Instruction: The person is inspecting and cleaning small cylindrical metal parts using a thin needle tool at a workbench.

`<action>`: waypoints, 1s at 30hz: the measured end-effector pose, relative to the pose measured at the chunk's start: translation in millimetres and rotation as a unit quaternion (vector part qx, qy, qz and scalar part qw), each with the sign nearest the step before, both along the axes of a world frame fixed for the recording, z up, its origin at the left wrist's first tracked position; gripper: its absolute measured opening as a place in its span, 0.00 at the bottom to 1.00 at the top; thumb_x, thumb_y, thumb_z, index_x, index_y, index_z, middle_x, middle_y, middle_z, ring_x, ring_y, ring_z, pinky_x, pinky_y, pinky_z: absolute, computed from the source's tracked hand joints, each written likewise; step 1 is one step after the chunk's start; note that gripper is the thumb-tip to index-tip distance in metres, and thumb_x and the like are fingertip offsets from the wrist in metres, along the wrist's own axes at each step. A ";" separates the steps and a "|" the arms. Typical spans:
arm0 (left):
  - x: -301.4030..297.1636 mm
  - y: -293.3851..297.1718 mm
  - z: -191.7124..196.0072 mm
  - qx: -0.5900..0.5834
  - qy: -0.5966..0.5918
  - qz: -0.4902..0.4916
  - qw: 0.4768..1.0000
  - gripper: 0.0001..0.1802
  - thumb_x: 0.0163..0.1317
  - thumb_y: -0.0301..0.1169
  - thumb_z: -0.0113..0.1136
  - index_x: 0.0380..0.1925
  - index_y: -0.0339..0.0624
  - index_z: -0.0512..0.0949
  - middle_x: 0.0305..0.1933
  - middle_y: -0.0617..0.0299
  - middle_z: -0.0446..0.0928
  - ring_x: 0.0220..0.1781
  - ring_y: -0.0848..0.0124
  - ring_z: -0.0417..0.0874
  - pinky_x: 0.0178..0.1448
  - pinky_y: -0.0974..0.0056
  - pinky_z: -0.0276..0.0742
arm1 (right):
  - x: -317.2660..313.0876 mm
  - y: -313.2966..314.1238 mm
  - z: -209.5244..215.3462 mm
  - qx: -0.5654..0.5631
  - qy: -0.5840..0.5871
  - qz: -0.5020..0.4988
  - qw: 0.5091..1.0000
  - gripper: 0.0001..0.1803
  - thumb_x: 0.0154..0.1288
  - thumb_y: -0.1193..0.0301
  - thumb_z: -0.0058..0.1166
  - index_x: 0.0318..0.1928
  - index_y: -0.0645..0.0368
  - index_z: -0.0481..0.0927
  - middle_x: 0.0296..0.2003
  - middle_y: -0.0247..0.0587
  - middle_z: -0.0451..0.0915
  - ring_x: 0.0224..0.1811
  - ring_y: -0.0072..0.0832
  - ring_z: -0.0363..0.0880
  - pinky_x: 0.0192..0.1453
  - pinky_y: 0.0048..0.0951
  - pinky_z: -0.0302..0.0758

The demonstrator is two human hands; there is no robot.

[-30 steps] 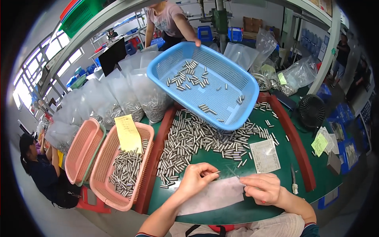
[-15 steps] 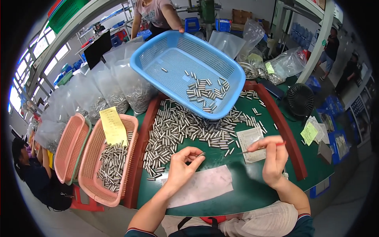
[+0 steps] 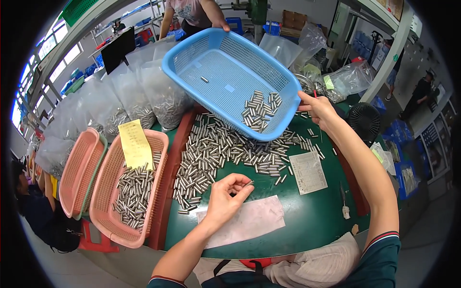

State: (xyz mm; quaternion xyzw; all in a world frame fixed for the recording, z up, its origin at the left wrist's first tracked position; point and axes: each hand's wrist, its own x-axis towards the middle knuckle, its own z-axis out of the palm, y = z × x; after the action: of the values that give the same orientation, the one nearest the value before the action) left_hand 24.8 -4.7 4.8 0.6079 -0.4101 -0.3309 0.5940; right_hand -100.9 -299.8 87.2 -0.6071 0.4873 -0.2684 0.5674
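Observation:
A blue plastic mesh basket (image 3: 211, 72) is tilted above the green table, with short metal pins (image 3: 259, 110) gathered in its lower right end. My right hand (image 3: 318, 109) grips the basket's right rim; a thin red-handled tool (image 3: 315, 93) also sits in its fingers. A co-worker's hand (image 3: 221, 23) holds the far rim. Over a pale cloth (image 3: 254, 218), my left hand (image 3: 228, 194) pinches a small metal pin (image 3: 249, 183) between thumb and fingertips. Below the basket, a broad heap of similar pins (image 3: 206, 156) covers the table.
Dark red rails (image 3: 168, 211) border the table. To the left stand pink baskets (image 3: 103, 225), one holding pins and a yellow note (image 3: 136, 144). Plastic bags of pins (image 3: 165, 96) line the back left. A printed slip (image 3: 308, 173), cutters (image 3: 344, 201) and a black fan (image 3: 363, 120) are on the right.
My right hand has moved up and away from the front to the basket's right rim, keeping the red-handled tool. Pins inside the basket have shifted toward its lower right end. My left hand stays nearly put.

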 end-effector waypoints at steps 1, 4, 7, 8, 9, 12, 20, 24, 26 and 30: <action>-0.6 0.1 0.0 0.001 0.008 -0.001 1.000 0.08 0.52 0.25 0.63 0.32 0.33 0.77 0.28 0.63 0.78 0.28 0.81 0.75 0.34 0.75 0.72 | 5.2 -5.6 -2.6 0.000 0.001 0.001 1.000 0.23 0.52 0.53 0.61 0.28 0.64 0.75 0.21 0.41 0.75 0.09 0.12 0.47 0.13 0.19 0.46; -1.0 1.0 4.2 -0.002 -0.001 -0.007 1.000 0.08 0.52 0.25 0.63 0.32 0.33 0.77 0.28 0.63 0.78 0.28 0.81 0.75 0.34 0.75 0.72 | 21.0 -12.3 -11.7 0.180 -0.035 0.004 0.983 0.22 0.51 0.52 0.63 0.19 0.49 0.66 0.14 0.24 0.64 0.10 0.09 0.43 0.10 0.13 0.39; -1.3 1.3 5.3 -0.005 -0.013 -0.010 1.000 0.08 0.52 0.25 0.63 0.32 0.33 0.77 0.28 0.63 0.78 0.28 0.80 0.75 0.34 0.75 0.72 | 29.4 -6.0 -19.6 0.222 -0.060 0.017 0.973 0.19 0.52 0.54 0.63 0.23 0.50 0.69 0.15 0.23 0.67 0.09 0.09 0.44 0.09 0.12 0.41; -0.4 3.2 6.7 -0.002 -0.014 -0.007 1.000 0.08 0.52 0.25 0.63 0.32 0.33 0.77 0.28 0.63 0.78 0.28 0.80 0.75 0.34 0.75 0.72 | 32.8 -1.9 -19.7 0.224 -0.061 0.020 0.972 0.19 0.52 0.54 0.63 0.23 0.50 0.69 0.15 0.23 0.67 0.09 0.09 0.44 0.09 0.12 0.41; -1.0 3.2 7.1 -0.007 -0.014 -0.009 1.000 0.08 0.52 0.25 0.63 0.32 0.33 0.77 0.28 0.62 0.78 0.28 0.80 0.75 0.34 0.75 0.72 | 32.9 0.4 -19.9 0.229 -0.063 0.018 0.971 0.17 0.53 0.57 0.62 0.23 0.51 0.70 0.15 0.24 0.68 0.09 0.09 0.45 0.09 0.12 0.42; -1.5 1.3 6.1 -0.010 -0.018 -0.013 1.000 0.08 0.52 0.24 0.63 0.32 0.33 0.77 0.28 0.62 0.78 0.28 0.80 0.75 0.33 0.74 0.73 | 33.0 -4.6 -24.6 0.242 -0.084 0.017 0.966 0.13 0.54 0.63 0.60 0.24 0.52 0.69 0.16 0.26 0.68 0.08 0.09 0.46 0.08 0.13 0.44; -1.8 -2.0 5.6 0.000 -0.027 -0.013 1.000 0.08 0.51 0.24 0.63 0.32 0.32 0.78 0.28 0.61 0.78 0.27 0.79 0.75 0.33 0.74 0.73 | 20.3 8.6 -37.5 0.183 -0.176 -0.037 0.966 0.06 0.55 0.76 0.51 0.26 0.59 0.67 0.15 0.30 0.66 0.07 0.12 0.49 0.08 0.15 0.48; -2.4 -1.8 5.0 0.006 -0.035 -0.012 0.999 0.08 0.51 0.24 0.63 0.31 0.32 0.78 0.28 0.61 0.78 0.27 0.79 0.75 0.34 0.74 0.73 | 12.7 27.4 -33.7 0.118 -0.194 -0.054 0.972 0.05 0.56 0.75 0.50 0.28 0.62 0.69 0.18 0.33 0.68 0.09 0.14 0.55 0.09 0.17 0.49; -3.0 -1.4 5.6 0.011 -0.028 -0.003 1.000 0.08 0.51 0.23 0.63 0.31 0.32 0.78 0.29 0.62 0.78 0.27 0.79 0.75 0.34 0.74 0.73 | 9.9 35.0 -32.3 0.101 -0.203 -0.068 0.972 0.05 0.56 0.75 0.51 0.28 0.62 0.69 0.19 0.33 0.69 0.10 0.14 0.56 0.09 0.17 0.49; -2.1 -1.3 5.9 0.016 -0.022 0.005 1.000 0.08 0.51 0.23 0.63 0.31 0.32 0.78 0.29 0.62 0.79 0.27 0.80 0.76 0.34 0.74 0.74 | 3.6 45.6 -25.1 0.053 -0.214 -0.089 0.971 0.05 0.56 0.74 0.51 0.30 0.61 0.69 0.21 0.32 0.69 0.14 0.13 0.60 0.11 0.16 0.51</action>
State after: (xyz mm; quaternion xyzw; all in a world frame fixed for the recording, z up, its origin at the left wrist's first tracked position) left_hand 22.7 -6.1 10.7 0.6263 -0.4146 -0.3206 0.5771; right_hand -97.3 -254.2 62.1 -0.4589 0.4203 -0.4151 0.6637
